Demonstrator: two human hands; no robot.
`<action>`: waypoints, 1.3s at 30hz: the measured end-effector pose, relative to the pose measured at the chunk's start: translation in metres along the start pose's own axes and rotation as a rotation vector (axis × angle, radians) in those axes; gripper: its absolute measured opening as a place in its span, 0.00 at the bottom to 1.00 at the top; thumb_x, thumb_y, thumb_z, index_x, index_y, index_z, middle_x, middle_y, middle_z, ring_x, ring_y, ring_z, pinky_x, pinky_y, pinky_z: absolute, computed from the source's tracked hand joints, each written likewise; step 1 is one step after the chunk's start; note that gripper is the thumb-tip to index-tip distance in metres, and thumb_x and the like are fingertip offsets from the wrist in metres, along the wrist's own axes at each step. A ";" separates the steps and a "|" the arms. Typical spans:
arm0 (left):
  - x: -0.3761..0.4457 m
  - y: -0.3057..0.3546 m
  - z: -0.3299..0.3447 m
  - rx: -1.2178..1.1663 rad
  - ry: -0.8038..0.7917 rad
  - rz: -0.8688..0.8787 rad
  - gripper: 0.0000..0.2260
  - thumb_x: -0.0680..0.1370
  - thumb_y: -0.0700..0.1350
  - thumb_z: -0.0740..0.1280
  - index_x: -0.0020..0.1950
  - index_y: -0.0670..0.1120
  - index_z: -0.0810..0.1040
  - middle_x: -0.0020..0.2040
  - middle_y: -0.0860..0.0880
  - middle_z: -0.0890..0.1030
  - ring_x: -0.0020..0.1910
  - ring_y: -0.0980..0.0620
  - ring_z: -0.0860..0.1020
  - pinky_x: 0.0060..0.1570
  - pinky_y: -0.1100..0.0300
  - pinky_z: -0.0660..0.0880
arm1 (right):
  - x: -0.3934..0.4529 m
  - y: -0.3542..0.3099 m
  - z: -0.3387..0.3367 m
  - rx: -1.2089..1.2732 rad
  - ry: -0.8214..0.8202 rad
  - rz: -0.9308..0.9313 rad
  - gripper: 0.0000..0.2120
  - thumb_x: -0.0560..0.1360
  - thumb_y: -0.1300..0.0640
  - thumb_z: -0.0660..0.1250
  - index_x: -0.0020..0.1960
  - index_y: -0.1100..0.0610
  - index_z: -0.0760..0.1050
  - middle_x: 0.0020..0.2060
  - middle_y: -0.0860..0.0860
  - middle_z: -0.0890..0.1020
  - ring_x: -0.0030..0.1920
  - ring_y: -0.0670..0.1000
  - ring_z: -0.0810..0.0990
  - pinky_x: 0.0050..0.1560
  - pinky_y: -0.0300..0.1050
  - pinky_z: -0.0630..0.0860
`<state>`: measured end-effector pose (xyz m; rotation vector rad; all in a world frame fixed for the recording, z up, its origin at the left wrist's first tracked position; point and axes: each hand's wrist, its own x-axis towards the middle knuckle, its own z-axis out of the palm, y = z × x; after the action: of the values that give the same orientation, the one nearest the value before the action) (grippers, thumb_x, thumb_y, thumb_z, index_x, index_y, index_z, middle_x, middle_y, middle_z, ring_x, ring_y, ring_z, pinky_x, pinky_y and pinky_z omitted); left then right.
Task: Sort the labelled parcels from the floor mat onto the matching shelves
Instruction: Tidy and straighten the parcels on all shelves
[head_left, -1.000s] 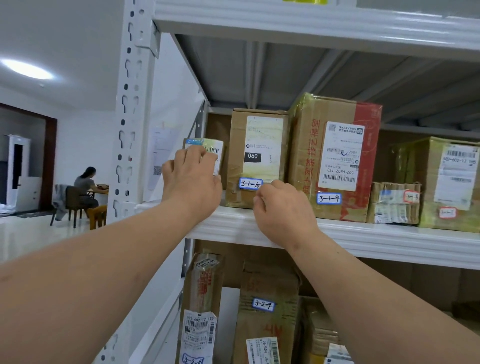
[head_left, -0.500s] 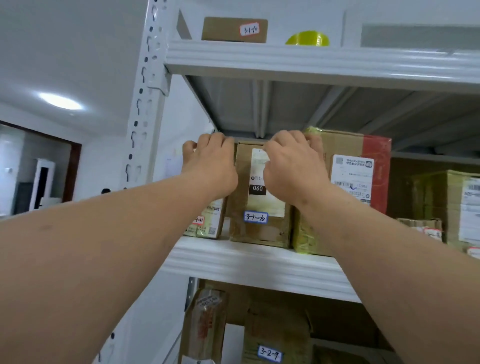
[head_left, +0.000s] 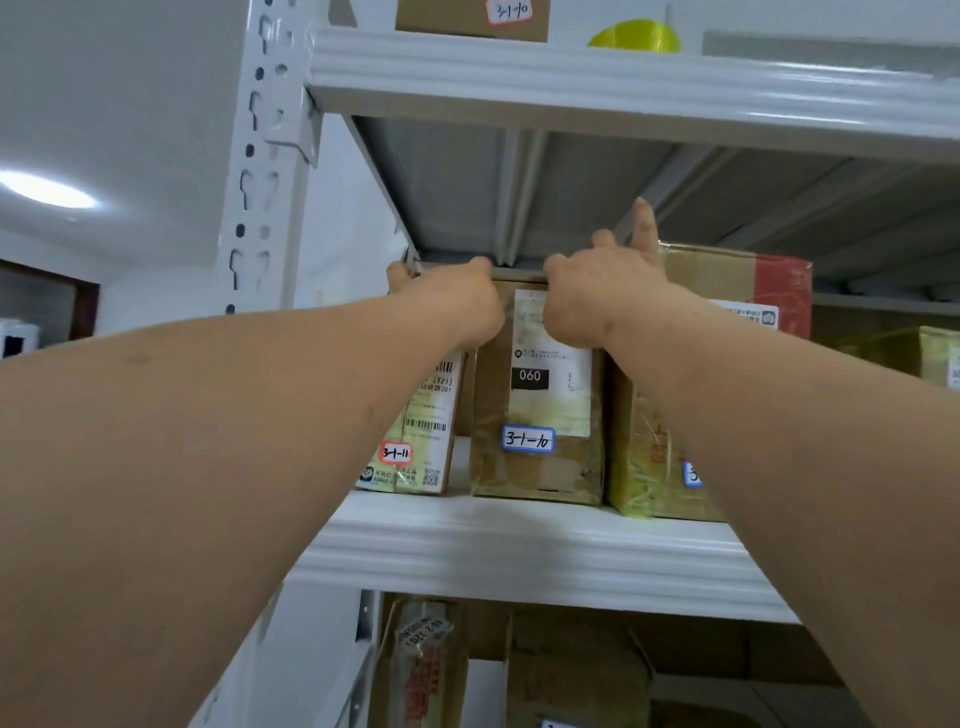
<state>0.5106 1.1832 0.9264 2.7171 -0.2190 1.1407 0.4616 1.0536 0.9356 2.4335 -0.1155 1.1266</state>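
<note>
Shelf edge (head_left: 519, 551) nearest. On it stands the slim parcel (head_left: 415, 447), red tag 3-1-11, glossy wrap: judged light, stiff, slippery; best held by its side edges. Left hand (head_left: 452, 306) curls over its top; right hand (head_left: 602, 296) hooks over the neighbouring box (head_left: 540, 447), tagged 3-1-10, forefinger raised

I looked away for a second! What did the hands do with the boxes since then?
The left hand stood the small 3-1-11 parcel on the shelf, left of the 3-1-10 box, and moved to its top. The right hand rose from the shelf edge to the top of the 3-1-10 box. That box and the big taped box stayed put.
</note>
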 end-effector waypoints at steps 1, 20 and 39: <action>0.001 0.000 0.001 -0.032 0.009 0.004 0.12 0.79 0.46 0.53 0.62 0.54 0.67 0.57 0.47 0.78 0.63 0.41 0.73 0.67 0.43 0.54 | 0.001 0.000 0.002 0.014 0.010 0.003 0.21 0.73 0.57 0.52 0.64 0.53 0.70 0.57 0.56 0.80 0.72 0.59 0.64 0.71 0.69 0.31; -0.003 -0.001 -0.017 -0.162 0.248 -0.005 0.09 0.83 0.46 0.58 0.52 0.52 0.78 0.38 0.55 0.74 0.47 0.49 0.71 0.70 0.45 0.53 | 0.008 0.008 0.007 0.252 0.153 0.072 0.10 0.79 0.60 0.56 0.51 0.44 0.65 0.47 0.50 0.80 0.69 0.57 0.66 0.71 0.68 0.32; -0.018 -0.018 -0.015 -0.202 0.175 0.012 0.10 0.79 0.49 0.63 0.60 0.57 0.73 0.47 0.55 0.80 0.50 0.50 0.73 0.69 0.44 0.55 | 0.000 0.010 0.002 0.341 0.065 -0.062 0.17 0.73 0.50 0.65 0.60 0.47 0.68 0.49 0.49 0.75 0.62 0.58 0.73 0.73 0.69 0.41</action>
<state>0.4915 1.2052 0.9213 2.4302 -0.3067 1.2762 0.4606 1.0438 0.9381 2.6680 0.1857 1.2836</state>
